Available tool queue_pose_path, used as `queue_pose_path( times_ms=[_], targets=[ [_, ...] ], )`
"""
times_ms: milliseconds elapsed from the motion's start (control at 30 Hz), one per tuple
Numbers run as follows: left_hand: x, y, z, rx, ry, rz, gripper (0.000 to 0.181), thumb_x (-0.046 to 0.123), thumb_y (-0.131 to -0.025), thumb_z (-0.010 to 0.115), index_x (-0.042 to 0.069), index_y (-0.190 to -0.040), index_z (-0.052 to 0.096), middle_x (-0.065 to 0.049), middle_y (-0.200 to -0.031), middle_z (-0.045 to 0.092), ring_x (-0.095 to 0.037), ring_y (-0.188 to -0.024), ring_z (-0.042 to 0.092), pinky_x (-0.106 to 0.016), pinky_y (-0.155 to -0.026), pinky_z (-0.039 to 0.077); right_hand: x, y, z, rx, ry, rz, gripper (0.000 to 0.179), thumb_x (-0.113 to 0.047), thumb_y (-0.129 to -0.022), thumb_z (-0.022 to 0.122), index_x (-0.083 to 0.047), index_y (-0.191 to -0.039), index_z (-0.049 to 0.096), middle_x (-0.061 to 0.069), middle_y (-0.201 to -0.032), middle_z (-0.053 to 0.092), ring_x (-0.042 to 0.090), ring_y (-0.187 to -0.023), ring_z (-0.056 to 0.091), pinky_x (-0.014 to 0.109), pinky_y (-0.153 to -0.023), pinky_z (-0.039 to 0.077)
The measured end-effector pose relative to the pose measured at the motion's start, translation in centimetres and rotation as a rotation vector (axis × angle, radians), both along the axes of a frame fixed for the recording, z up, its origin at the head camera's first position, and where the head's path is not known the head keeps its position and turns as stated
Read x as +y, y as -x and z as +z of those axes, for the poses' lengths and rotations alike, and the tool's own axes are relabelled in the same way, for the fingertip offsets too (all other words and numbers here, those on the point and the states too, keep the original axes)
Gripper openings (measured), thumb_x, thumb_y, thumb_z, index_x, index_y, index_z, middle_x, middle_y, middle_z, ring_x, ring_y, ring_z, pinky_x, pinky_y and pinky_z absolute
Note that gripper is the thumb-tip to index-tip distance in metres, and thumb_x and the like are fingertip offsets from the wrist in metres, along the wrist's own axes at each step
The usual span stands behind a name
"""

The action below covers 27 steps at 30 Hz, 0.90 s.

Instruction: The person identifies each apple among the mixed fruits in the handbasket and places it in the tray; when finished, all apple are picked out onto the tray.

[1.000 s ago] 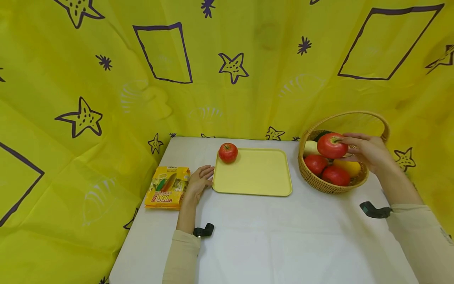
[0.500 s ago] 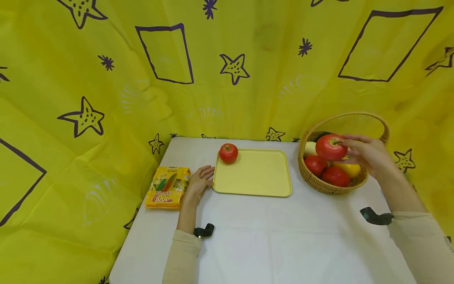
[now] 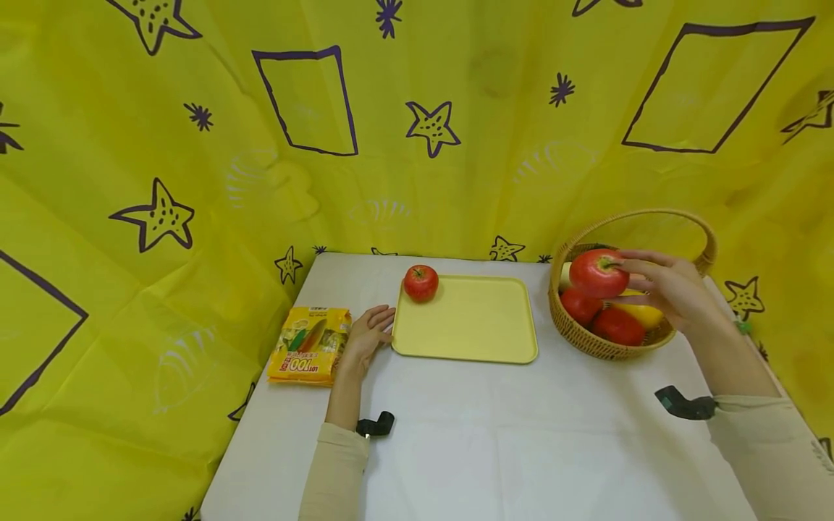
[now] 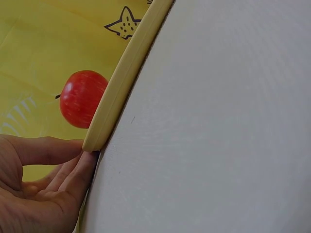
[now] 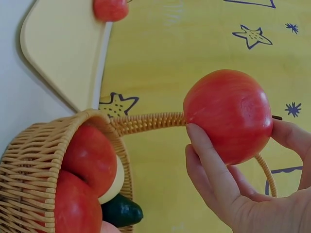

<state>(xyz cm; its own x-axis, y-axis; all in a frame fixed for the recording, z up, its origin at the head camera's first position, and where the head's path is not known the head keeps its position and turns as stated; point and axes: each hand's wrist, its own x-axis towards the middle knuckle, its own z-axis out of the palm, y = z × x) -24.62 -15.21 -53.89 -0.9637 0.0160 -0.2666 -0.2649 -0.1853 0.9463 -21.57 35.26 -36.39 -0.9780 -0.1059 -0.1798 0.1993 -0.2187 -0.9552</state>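
Red apple (image 3: 596,273) is pinched between the thumb and fingers of the right hand (image 3: 674,289), and the right wrist view shows it raised clear of the fruit in the basket (image 3: 575,337). That view shows plainly a dark green vegetable (image 5: 122,210) inside; only the head view shows the yellow fruit (image 3: 643,315). Left hand (image 3: 367,335) touches the tray (image 3: 465,329), which carries a second apple (image 3: 420,283); whether it pinches the rim, I cannot tell.
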Motion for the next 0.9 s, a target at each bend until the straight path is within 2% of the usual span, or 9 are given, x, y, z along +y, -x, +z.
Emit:
queue_pose_path(
  times_ms=[567, 900],
  targets=[
    [-0.1, -0.1, 0.0, 0.014, -0.014, -0.013, 0.078, -0.032, -0.08, 0.053, -0.005, -0.153, 0.043, -0.024, -0.153, 0.051, -0.034, -0.146, 0.047, -0.042, -0.114, 0.045, -2.2, -0.2, 0.2, 0.04, 0.008, 0.046, 0.024, -0.005, -0.104, 0.06, -0.015, -0.105, 0.082, -0.005, -0.109, 0.071, 0.02, -0.085, 0.077, 0.038, -0.071, 0.065],
    [-0.1, -0.1, -0.1, 0.006, -0.007, -0.009, 0.078, -0.031, -0.08, 0.054, -0.003, -0.153, 0.044, -0.022, -0.152, 0.053, -0.032, -0.145, 0.048, -0.039, -0.112, 0.047, -4.2, 0.3, 0.3, 0.011, -0.009, 0.057, 0.02, -0.01, -0.103, 0.064, -0.018, -0.103, 0.082, -0.004, -0.109, 0.07, 0.018, -0.086, 0.074, 0.037, -0.072, 0.065]
  ],
)
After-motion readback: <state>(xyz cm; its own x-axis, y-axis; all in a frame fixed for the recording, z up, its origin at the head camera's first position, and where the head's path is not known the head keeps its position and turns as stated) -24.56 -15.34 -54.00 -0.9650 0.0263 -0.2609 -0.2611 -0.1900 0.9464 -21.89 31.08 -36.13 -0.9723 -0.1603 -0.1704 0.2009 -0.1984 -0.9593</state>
